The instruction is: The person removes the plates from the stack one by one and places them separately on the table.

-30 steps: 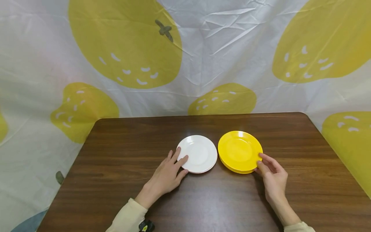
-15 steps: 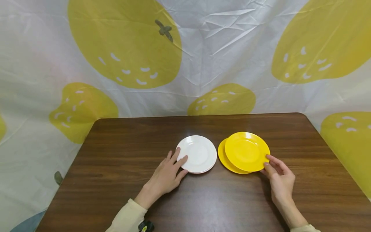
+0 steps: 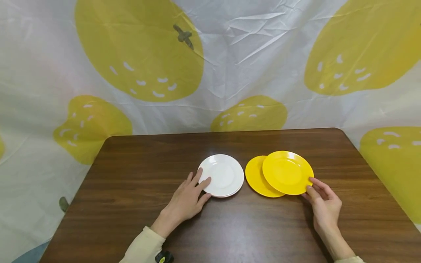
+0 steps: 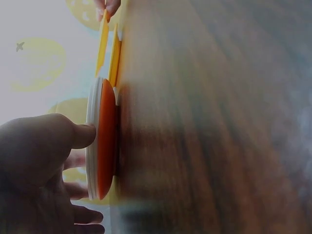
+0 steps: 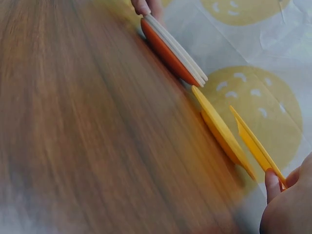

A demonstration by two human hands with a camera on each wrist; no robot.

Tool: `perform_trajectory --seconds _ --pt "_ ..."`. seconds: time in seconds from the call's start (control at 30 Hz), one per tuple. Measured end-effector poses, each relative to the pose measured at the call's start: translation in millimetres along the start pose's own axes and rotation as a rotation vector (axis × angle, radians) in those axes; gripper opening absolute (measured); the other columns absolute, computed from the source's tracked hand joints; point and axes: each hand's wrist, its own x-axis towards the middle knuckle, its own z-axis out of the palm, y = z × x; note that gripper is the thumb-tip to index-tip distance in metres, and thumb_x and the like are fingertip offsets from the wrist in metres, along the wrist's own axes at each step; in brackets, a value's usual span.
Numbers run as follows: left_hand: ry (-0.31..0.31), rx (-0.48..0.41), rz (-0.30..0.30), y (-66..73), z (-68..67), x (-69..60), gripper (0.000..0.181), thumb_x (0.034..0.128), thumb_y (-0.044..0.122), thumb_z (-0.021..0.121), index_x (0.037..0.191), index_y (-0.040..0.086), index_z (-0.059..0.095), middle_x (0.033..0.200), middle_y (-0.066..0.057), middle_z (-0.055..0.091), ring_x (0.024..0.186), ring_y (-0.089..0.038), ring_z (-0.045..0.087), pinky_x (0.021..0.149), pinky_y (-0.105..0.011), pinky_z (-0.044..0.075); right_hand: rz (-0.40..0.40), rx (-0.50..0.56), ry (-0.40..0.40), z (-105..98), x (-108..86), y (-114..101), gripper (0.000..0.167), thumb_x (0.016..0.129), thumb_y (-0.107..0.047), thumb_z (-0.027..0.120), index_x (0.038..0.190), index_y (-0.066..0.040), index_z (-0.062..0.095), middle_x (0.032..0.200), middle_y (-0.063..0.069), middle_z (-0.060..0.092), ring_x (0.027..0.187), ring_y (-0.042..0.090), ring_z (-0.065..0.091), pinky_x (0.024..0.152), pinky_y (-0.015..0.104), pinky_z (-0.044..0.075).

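My right hand [image 3: 327,210] pinches the right rim of a yellow plate [image 3: 287,173] between thumb and fingers. In the right wrist view that plate [image 5: 253,141] hangs tilted above a second yellow plate [image 5: 224,136], with a gap between them. The second yellow plate [image 3: 256,179] lies on the table, partly covered in the head view. To its left are stacked white plates [image 3: 222,175]; my left hand [image 3: 184,201] rests loosely spread fingers on their left rim. Both wrist views show an orange dish [image 4: 106,141] under the white plates, hidden from above.
All the dishes stand on a brown wood-grain table [image 3: 148,157], toward its far half. A white cloth [image 3: 230,65] with yellow fruit prints hangs behind the table and down its sides. A black band [image 3: 164,256] is on the left wrist.
My right hand has moved the upper yellow plate rightward, off the other yellow plate, uncovering more of it. The left hand stays at the white plates.
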Motion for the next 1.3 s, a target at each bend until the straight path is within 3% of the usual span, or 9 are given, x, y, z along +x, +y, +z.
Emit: perform_trajectory --seconds 0.87,1.3 --pt "0.023 0.005 -0.003 -1.7 1.3 -1.9 0.051 0.1037 0.04 0.055 0.149 0.016 0.052 0.162 -0.021 0.033 0.14 -0.056 0.04 0.107 -0.066 0.042 0.013 0.083 0.068 -16.4 15.3 -3.8 0.027 0.087 0.013 0.068 0.109 0.0 0.074 0.086 0.0 0.074 0.075 0.009 0.071 0.061 0.022 0.06" --pt "0.008 -0.004 -0.005 -1.4 3.2 0.6 0.051 0.104 0.039 0.055 0.15 0.016 0.051 0.163 -0.021 0.032 0.139 -0.056 0.042 0.108 -0.066 0.042 0.086 0.144 0.132 -30.5 23.7 -9.6 0.027 0.085 0.014 0.07 0.106 -0.004 0.075 0.086 0.0 0.072 0.073 0.009 0.07 0.061 0.023 0.06"
